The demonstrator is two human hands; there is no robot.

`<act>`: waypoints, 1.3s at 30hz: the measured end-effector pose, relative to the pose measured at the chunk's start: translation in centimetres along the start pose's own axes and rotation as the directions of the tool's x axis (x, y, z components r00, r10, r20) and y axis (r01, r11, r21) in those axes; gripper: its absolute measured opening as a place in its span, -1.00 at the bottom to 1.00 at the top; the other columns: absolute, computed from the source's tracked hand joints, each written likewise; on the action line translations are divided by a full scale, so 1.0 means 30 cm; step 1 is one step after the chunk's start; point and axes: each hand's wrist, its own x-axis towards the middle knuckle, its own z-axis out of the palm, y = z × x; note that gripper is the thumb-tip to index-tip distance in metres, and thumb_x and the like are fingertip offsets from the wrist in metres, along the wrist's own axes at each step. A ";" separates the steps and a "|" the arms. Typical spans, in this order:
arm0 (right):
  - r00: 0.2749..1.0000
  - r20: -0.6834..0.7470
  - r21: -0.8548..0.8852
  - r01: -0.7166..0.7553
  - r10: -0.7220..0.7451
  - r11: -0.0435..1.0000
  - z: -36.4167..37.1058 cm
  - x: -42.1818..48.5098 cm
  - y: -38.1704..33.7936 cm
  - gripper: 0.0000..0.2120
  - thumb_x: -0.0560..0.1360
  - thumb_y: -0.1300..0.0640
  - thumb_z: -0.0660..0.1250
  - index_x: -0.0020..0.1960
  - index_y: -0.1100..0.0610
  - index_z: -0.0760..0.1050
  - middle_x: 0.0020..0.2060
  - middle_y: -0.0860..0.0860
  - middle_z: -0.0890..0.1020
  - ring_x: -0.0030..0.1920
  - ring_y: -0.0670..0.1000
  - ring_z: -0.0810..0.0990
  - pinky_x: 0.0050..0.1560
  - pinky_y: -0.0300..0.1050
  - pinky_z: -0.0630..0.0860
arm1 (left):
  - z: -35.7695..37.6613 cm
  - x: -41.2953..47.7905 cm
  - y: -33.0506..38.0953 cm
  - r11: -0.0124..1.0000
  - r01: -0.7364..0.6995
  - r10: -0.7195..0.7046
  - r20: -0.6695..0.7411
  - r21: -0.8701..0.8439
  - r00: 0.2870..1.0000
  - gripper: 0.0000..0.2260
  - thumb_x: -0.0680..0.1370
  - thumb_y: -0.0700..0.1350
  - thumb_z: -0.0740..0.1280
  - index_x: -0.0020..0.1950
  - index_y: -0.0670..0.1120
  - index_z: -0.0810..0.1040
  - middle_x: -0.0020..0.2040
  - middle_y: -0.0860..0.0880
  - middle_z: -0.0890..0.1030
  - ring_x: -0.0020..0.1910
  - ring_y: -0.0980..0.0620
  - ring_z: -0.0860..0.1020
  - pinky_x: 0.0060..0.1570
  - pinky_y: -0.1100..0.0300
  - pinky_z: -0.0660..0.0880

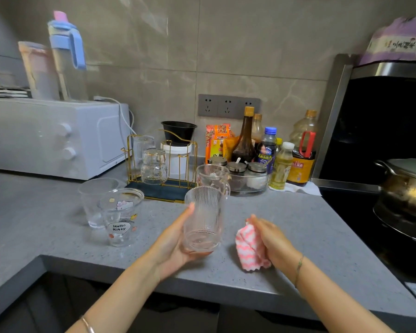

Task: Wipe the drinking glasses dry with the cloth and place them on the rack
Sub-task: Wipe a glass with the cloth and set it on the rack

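Glass, ribbed from rim to base with fine upright flutes, makes up the tumbler (pixel 203 219) that the left hand (pixel 173 241) holds over the front of the grey speckled bench (pixel 298 224). The thumb lies up its left side. The other fingers wrap behind it and show only as a blur through the ribbing. I cannot tell whether any water is on it.

The right hand (pixel 271 239) is just beside it, fingers curled round a bunched cloth (pixel 249 246) with pink and white zigzag stripes. The fingertips are buried in the folds, and whether the cloth's lower edge touches the bench is unclear.

A handled glass mug (pixel 213 176) behind the tumbler is partly hidden by it. To the left stand a printed cartoon glass (pixel 121 219) and a plain clear cup (pixel 94 200), overlapping in the view.

The rack (pixel 154 191) is thin gold wire on a dark tray near the wall. It carries two upturned glasses (pixel 154 168), the rear one faint. At the right edge a metal pot (pixel 406 188) is cut off.
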 end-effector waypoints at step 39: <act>0.503 0.439 -0.289 0.864 -0.745 0.413 0.769 0.210 -0.628 -0.24 0.24 -0.06 0.59 0.35 0.07 0.37 0.20 -0.04 0.55 0.17 -0.05 0.54 0.21 -0.10 0.52 | -0.533 0.056 0.531 0.286 -0.067 0.721 -0.169 0.956 0.672 -0.64 0.65 0.06 0.11 0.17 -0.16 0.55 0.14 -0.14 0.60 0.16 -0.07 0.51 0.02 0.24 0.28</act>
